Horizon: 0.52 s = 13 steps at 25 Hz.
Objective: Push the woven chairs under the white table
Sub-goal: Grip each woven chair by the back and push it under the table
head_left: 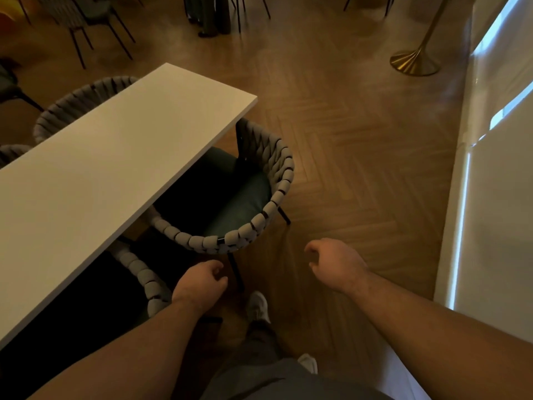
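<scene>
Head view looks down on the white desk (115, 157); the woven chair (277, 174) at the desk's far corner sits only half under it, its seat cushion and curved back out beyond the desk edge. A second woven chair (144, 275), nearer along the same edge, is tucked deeper. Both the left grip (200, 285) and the right grip (336, 264) hang loosely curled, holding nothing — short of the half-out chair's back. Likely step: reaching for that back — next, both palms on its rim, then a straight shove toward the desk
</scene>
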### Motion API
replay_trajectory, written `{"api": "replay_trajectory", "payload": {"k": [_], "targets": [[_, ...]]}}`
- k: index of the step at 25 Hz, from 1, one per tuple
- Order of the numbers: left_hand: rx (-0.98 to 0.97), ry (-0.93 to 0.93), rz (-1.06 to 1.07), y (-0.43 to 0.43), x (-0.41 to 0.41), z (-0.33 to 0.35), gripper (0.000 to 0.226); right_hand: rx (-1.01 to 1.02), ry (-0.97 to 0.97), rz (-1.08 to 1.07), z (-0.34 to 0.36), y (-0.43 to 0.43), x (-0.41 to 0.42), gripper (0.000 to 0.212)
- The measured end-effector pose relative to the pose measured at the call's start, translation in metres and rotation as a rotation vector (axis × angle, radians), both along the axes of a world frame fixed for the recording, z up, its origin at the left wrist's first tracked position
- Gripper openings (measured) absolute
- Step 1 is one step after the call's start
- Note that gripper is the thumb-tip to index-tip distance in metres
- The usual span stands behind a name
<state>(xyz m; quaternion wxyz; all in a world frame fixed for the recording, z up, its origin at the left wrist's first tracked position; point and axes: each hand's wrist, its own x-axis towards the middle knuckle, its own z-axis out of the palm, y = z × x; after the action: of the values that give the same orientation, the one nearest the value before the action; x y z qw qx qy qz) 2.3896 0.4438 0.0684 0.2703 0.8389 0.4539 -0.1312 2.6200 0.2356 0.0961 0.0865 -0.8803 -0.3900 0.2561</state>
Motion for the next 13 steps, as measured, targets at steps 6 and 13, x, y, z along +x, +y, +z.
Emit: {"api": "replay_trajectory", "payload": {"k": [6, 13], "targets": [[-0.051, -0.022, 0.046, 0.040, 0.036, -0.022, 0.052, -0.037, 0.000, 0.127, -0.015, 0.069, 0.035, 0.040], [-0.167, 0.092, 0.004, 0.118, 0.061, -0.037, 0.057, -0.151, -0.011, 0.231, -0.030, 0.145, 0.075, 0.040]]}}
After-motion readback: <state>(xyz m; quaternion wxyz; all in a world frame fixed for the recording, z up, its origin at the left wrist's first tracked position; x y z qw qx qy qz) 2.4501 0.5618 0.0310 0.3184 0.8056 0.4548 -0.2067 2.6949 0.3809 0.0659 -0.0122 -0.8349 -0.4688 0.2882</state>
